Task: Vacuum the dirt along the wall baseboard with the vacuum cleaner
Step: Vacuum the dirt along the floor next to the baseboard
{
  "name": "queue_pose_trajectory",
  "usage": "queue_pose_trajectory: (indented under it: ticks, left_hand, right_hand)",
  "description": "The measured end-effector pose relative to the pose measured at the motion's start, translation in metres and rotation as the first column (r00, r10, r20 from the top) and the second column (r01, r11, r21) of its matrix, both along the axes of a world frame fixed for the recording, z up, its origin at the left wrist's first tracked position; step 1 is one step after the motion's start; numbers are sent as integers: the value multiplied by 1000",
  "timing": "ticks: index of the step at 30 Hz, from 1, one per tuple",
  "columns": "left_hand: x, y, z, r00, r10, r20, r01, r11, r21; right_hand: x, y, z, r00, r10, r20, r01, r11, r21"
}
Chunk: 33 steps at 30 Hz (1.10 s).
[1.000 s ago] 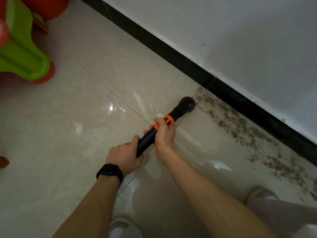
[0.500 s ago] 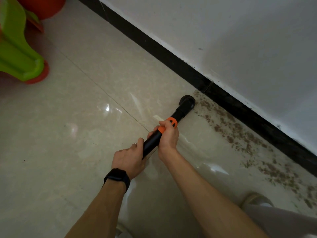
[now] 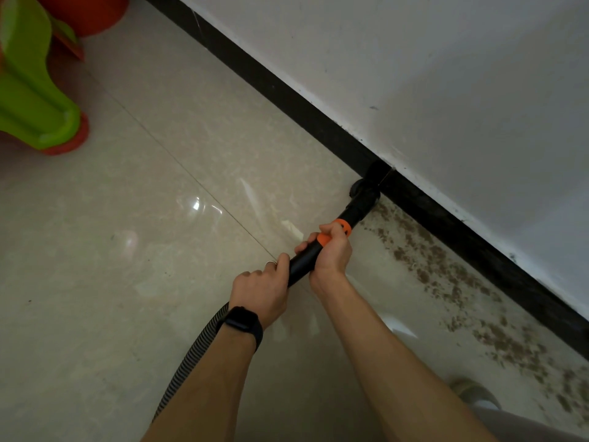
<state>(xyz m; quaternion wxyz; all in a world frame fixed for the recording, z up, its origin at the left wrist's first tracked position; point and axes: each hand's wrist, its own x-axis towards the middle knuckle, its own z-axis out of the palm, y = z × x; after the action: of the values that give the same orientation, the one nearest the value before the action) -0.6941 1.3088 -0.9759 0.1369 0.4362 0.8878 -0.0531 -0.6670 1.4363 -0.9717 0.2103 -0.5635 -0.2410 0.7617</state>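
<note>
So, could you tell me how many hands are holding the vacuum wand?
2: the left hand grips the wand nearer the hose; the right hand grips it at the orange collar.

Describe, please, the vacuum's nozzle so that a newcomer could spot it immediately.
Follow the black baseboard under the white wall to where the brown dirt begins. The nozzle sits there at its foot, the black tip beyond the wand's orange collar.

One camera sits on the person's head. It looks forward and down at the floor (image 3: 127, 282) and the black baseboard (image 3: 287, 98), from close above.
</note>
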Motion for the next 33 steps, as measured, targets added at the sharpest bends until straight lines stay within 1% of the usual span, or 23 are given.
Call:
queue_pose_trajectory:
  ticks: [5, 11, 14, 16, 18, 20, 23, 27, 33]
  left_hand:
    - [-3, 0, -4, 1000, 15, 14, -15, 1000, 11]
    - [-14, 0, -9, 993, 91, 68, -95, 994, 46]
    - [-26, -2, -11, 978, 165, 124, -174, 982, 66]
    - [-36, -2, -13, 955, 225, 194, -247, 964, 97]
    - [-45, -4, -14, 937, 240, 253, -277, 954, 118]
    - [-52, -7, -14, 937, 208, 282, -251, 960, 126]
    - [-55, -15, -11, 954, 139, 265, -174, 978, 111]
    - [-52, -40, -6, 967, 66, 246, -82, 995, 57]
    - [-43, -90, 0, 981, -41, 191, 49, 998, -34]
  right_hand:
    - [-4, 1, -4, 1000, 6, -12, -6, 1000, 2]
    - [-19, 6, -11, 999, 39, -12, -39, 999, 4]
    - [-35, 7, -10, 995, 101, -3, -101, 994, 29]
    - [-45, 10, -9, 986, 169, 9, -169, 983, 66]
    - [-51, 11, -9, 972, 234, 34, -236, 966, 100]
    - [-51, 11, -9, 964, 261, 44, -265, 959, 103]
    - [-41, 4, -9, 967, 250, 41, -253, 963, 93]
    - [-21, -25, -7, 982, 189, 1, -189, 981, 50]
    - [7, -81, -3, 993, 117, -4, -117, 992, -37]
